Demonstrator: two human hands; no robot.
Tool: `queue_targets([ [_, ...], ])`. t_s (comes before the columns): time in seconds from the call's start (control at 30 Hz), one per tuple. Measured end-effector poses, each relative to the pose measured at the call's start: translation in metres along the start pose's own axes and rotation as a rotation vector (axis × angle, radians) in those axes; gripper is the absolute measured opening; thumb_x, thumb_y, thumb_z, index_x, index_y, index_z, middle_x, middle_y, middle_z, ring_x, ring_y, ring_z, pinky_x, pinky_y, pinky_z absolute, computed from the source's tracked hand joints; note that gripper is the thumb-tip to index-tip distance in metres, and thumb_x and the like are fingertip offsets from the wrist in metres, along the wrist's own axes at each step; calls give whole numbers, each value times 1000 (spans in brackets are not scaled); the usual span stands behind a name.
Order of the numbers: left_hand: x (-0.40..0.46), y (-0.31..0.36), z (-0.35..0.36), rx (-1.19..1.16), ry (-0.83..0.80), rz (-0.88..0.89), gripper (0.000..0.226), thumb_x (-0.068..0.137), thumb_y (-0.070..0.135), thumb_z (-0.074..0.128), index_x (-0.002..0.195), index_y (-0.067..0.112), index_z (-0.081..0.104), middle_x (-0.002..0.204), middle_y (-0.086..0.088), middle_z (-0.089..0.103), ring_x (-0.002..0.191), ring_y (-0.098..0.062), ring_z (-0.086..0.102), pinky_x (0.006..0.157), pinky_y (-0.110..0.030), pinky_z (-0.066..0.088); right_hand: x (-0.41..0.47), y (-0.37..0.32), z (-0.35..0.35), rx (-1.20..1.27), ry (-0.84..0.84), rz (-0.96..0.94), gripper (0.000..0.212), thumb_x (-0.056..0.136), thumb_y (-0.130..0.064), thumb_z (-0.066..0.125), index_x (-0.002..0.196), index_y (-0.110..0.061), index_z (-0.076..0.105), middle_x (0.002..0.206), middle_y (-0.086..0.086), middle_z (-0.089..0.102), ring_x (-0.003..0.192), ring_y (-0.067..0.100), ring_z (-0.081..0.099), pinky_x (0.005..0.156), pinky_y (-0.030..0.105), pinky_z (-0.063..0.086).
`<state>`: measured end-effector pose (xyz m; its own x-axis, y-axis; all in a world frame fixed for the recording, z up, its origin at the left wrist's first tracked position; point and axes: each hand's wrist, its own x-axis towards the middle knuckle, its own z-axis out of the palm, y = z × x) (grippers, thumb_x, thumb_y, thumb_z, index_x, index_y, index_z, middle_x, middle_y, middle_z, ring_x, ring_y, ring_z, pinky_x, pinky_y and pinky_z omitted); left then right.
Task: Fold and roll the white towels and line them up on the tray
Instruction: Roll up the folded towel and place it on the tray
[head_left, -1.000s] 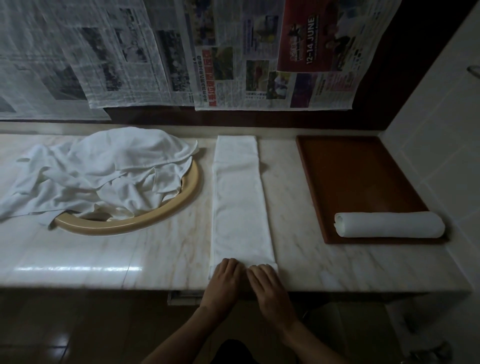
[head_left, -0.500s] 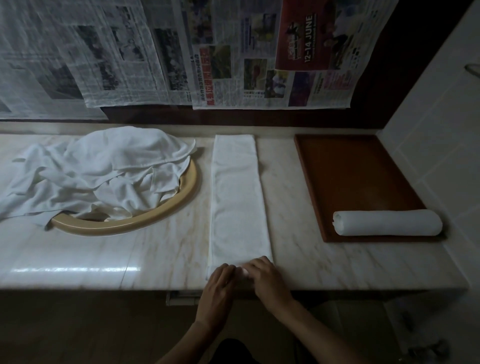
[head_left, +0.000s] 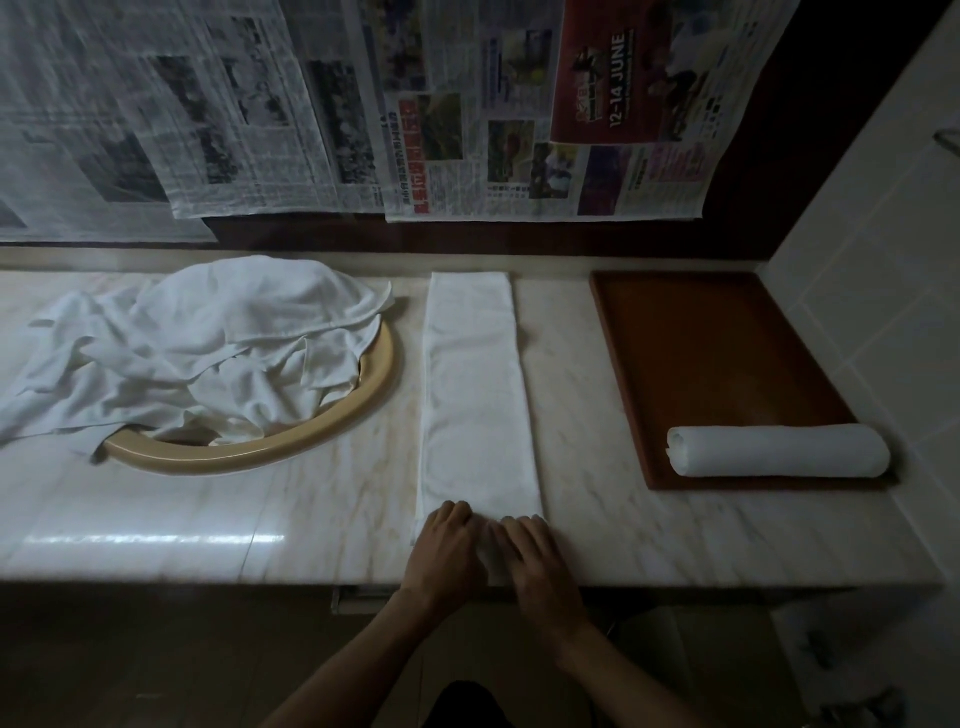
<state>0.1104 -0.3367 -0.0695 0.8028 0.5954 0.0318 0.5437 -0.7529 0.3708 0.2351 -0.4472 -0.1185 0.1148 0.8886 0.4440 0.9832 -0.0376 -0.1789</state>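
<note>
A white towel (head_left: 475, 395) folded into a long narrow strip lies on the marble counter, running from the back wall to the front edge. My left hand (head_left: 447, 556) and my right hand (head_left: 537, 561) sit side by side, palms down, on its near end. Their fingers curl over a small roll of the cloth, which they mostly hide. At the right, a brown tray (head_left: 717, 353) holds one rolled white towel (head_left: 779, 449) lying crosswise along its near edge.
A loose pile of white towels (head_left: 208, 348) covers a tan oval basin rim (head_left: 322, 436) at the left. Newspaper sheets (head_left: 467, 130) hang on the back wall. A tiled wall (head_left: 872, 291) borders the tray's right side. The counter's front edge (head_left: 208, 571) runs under my wrists.
Both hands have moved slightly away from me along the strip, and the towel's near end has turned up into a small roll under my fingers.
</note>
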Motion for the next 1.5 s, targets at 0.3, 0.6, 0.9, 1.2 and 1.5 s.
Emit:
queue_targets([
  [0.3, -50, -3, 43, -49, 233, 59, 56, 67, -12, 74, 120, 3, 65, 124, -12, 59, 120, -30, 56, 98, -43, 51, 10, 0, -10, 160, -86, 130, 38, 81, -13, 47, 107, -10, 74, 103, 3, 69, 98, 17, 54, 87, 28, 47],
  [0.6, -49, -7, 47, -67, 155, 2, 62, 63, -8, 81, 121, 8, 67, 128, -7, 56, 117, -25, 54, 96, -39, 53, 5, -4, -20, 61, -58, 72, 46, 73, -2, 59, 116, -13, 69, 111, 2, 65, 102, 20, 58, 92, 35, 52],
  [0.9, -20, -1, 26, -6, 169, 116, 27, 74, 31, 75, 95, 17, 64, 99, 1, 55, 87, -18, 51, 78, -30, 47, -24, -26, 7, -129, -51, 85, 43, 94, -4, 38, 129, 0, 64, 130, 17, 64, 126, 34, 52, 117, 48, 24],
  [1.2, -34, -8, 23, -43, 235, 70, 46, 73, 13, 80, 117, 12, 66, 121, -7, 60, 110, -24, 56, 89, -36, 55, 13, -18, 1, 32, 20, 201, 40, 86, -17, 45, 113, -8, 73, 111, 5, 71, 109, 19, 59, 115, 32, 23],
  [1.5, -38, -3, 33, -48, 211, 69, 35, 78, 12, 48, 107, 4, 65, 112, -8, 56, 96, -26, 53, 83, -38, 51, 10, -14, -7, 84, -74, 185, 44, 71, -1, 67, 113, -11, 72, 112, 2, 69, 104, 20, 64, 94, 37, 52],
])
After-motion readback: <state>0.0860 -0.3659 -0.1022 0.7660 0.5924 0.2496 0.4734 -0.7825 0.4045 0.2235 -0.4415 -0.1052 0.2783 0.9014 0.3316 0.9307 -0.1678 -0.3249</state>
